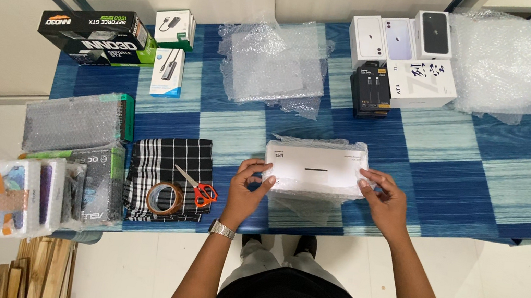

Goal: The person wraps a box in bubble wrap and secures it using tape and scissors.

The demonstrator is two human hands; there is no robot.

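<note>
White box (315, 168) centre; black box (91, 34) far left; phone boxes (402, 38) far right.

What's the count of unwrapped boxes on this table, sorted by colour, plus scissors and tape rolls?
Mostly white cardboard boxes: 7, counting the long white box held by the left hand and right hand
Black cardboard boxes: 2
Red-handled scissors: 1
Brown tape roll: 1
Total: 11
</note>
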